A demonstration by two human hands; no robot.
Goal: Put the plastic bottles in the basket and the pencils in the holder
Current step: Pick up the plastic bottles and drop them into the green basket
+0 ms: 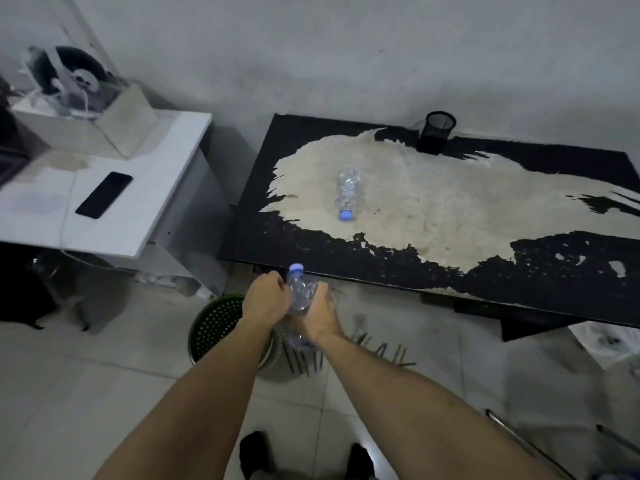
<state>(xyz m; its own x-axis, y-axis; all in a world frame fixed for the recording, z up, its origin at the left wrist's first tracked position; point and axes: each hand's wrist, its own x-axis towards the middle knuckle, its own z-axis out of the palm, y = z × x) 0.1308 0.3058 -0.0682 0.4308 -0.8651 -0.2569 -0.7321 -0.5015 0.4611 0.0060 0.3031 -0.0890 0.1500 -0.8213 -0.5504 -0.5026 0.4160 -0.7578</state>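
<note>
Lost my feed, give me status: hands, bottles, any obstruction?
Left hand and right hand gripping one bottle above basket. Second bottle on table. Nothing blocking.

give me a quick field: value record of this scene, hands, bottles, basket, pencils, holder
left hand: left hand grips the upper part of the held bottle
right hand: right hand grips the same bottle lower down
held bottle: clear, blue cap up, in front of the table edge
second bottle: table bottle lies on its side on the worn table, blue cap toward the person
basket: green basket on the floor, below the left forearm
pencils: pencils scattered on the floor
holder: black mesh holder upright at the table's far edge
</note>
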